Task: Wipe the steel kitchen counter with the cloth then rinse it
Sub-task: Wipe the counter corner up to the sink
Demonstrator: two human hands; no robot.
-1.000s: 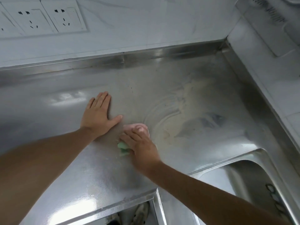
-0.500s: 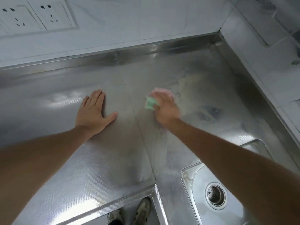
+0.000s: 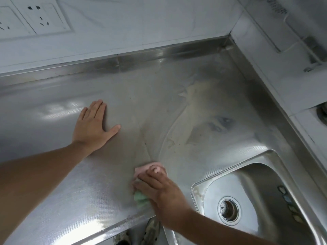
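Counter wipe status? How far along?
Done: curved wipe streaks cross the middle of the counter. In hand: the right hand grips the cloth on the counter near the front edge, beside the sink; the left hand rests flat on it. Left: a yellowish smear and dark smudges toward the back corner, then the rinse, not yet started.

Two white wall sockets (image 3: pixel 38 16) sit at the upper left corner of the tiled wall (image 3: pixel 141 23); a pair of worn shoes (image 3: pixel 152 229) shows far below.
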